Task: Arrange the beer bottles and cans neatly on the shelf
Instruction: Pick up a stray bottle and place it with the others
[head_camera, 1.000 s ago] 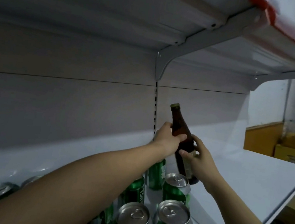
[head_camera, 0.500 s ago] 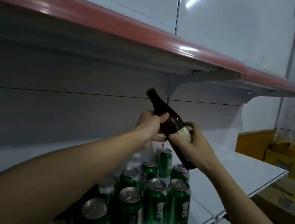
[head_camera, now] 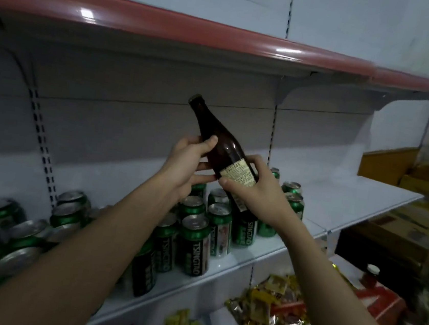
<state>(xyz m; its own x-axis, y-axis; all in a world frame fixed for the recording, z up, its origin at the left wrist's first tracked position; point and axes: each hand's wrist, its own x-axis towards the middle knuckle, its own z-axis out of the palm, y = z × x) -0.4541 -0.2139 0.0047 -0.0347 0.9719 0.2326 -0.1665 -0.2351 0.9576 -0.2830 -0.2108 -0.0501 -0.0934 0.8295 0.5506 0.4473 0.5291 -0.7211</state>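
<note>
A white metal shelf [head_camera: 358,205] runs across the view under a second shelf with a red front edge [head_camera: 222,37]. Green Tsingtao beer cans [head_camera: 196,245] stand upright in rows on the middle of the white shelf, directly below both hands, so the space beneath the bottle is already taken. More green cans [head_camera: 20,236] crowd the left end, tilted and leaning on one another. The right stretch of the shelf is bare board. On the lower level lie yellow snack packets [head_camera: 268,310] and a red box [head_camera: 379,301]; cardboard cartons [head_camera: 425,183] sit on the floor to the right.

There is one brown glass beer bottle [head_camera: 220,144]. Around ten upright cans can be counted in the central cluster, with several partly hidden behind the arms; the leaning cans on the left are too jumbled and blurred for an exact count.

The bottle is held in the air above the central cans, tilted, its cap pointing up and to the left, its base down and to the right. The left hand [head_camera: 183,164] wraps the shoulder of the bottle, thumb over the front and fingers curled behind. The right hand [head_camera: 258,191] grips the lower body, thumb pressed just below the paper label [head_camera: 238,175] and fingers curled round the far side.
</note>
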